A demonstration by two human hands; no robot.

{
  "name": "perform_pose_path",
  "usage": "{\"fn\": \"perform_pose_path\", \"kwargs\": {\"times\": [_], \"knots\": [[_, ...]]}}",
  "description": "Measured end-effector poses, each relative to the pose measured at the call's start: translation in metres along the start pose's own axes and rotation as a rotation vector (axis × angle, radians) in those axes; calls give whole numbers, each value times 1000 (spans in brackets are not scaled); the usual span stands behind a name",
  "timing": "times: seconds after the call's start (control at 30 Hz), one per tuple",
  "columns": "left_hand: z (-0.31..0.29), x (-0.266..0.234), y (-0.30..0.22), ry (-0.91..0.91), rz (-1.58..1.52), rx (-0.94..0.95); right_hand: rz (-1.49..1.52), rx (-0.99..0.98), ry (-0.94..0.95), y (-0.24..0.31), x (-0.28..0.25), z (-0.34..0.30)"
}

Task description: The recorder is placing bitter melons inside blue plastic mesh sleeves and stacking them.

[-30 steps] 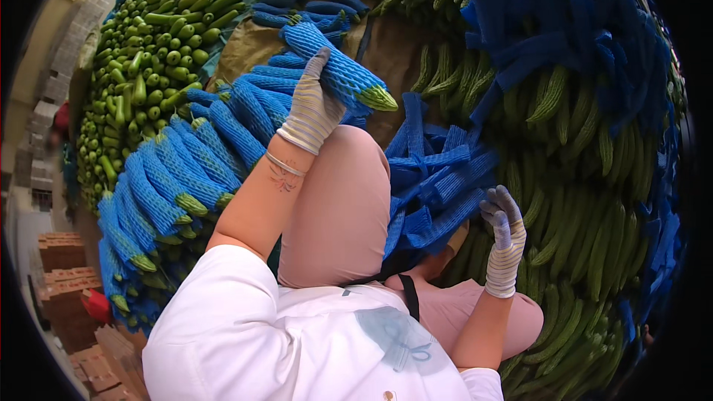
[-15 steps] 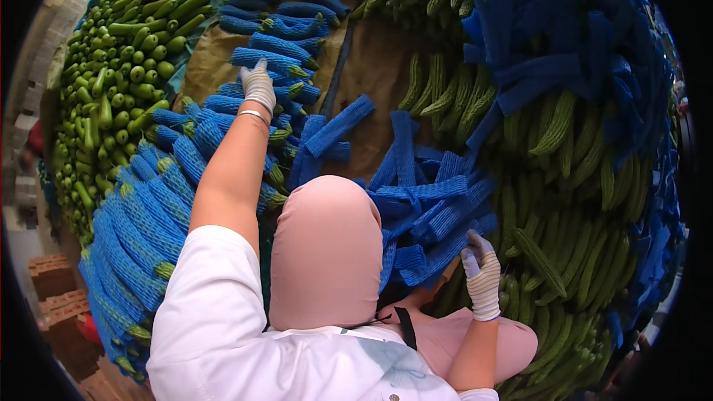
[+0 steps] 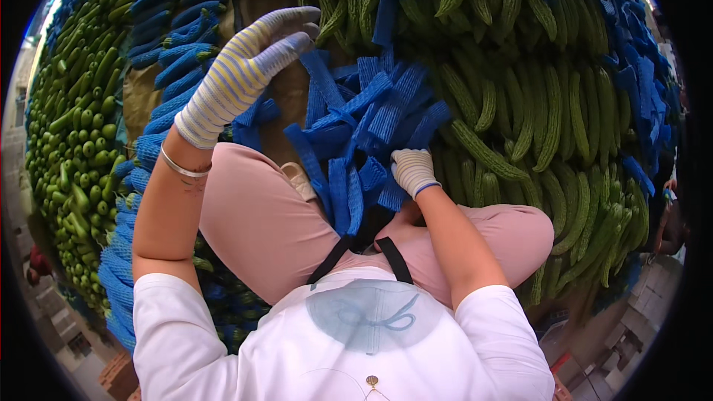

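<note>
My left hand [image 3: 249, 67], in a striped knit glove, is raised over the left side of the pile of blue foam net sleeves [image 3: 379, 108]. Its fingers stretch forward, apart from the thumb, and nothing is in them. At the pile's right edge, my right hand [image 3: 414, 171], gloved too, has its fingers curled closed on a blue net sleeve [image 3: 393, 194]; the fingertips are partly hidden. Just right of that hand lie long ridged green gourds [image 3: 486, 152], without sleeves. Beyond my left hand, gourds in blue net sleeves [image 3: 178, 67] lie in a row.
Smooth green gourds [image 3: 82, 141] are heaped on the far left. More sleeved gourds [image 3: 122, 267] are stacked beside my left arm. Blue sleeves [image 3: 646, 96] also lie along the right side. My crossed legs [image 3: 260, 215] are close to the sleeve pile.
My left hand has come back from the row of sleeved gourds, rising nearer. My right hand has moved down to the sleeve pile and closed. The view has turned to the right.
</note>
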State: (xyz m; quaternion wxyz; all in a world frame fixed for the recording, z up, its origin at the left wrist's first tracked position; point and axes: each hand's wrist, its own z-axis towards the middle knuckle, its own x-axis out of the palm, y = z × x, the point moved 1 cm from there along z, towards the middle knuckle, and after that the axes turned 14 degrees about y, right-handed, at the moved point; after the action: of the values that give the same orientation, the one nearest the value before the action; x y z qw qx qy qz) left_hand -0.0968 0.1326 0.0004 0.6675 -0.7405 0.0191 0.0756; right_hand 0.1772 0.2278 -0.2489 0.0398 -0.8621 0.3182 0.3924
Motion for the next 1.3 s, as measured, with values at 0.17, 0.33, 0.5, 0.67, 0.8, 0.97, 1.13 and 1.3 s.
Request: {"fn": "perform_pose_path", "kwargs": {"times": [0.17,0.33,0.5,0.67,0.8,0.97,1.13,1.3], "knots": [[8,92,22,188,-166,-66,927,94,-198,1,-26,-5],[6,124,113,106,336,-229,996,-296,-223,8,-7,31],[10,118,112,-17,472,-27,1717,-547,-251,25,-88,-41],[23,133,64,23,-77,-179,1816,-660,-353,29,-106,-87],[31,150,68,68,-256,-61,1875,-659,-399,22,-113,-102],[35,149,75,100,72,-50,1977,-688,-350,9,-103,-97],[40,146,65,101,-242,-124,1541,-540,-609,20,-97,-90],[35,130,62,132,-650,-198,1788,-594,-402,4,-99,-86]]}}
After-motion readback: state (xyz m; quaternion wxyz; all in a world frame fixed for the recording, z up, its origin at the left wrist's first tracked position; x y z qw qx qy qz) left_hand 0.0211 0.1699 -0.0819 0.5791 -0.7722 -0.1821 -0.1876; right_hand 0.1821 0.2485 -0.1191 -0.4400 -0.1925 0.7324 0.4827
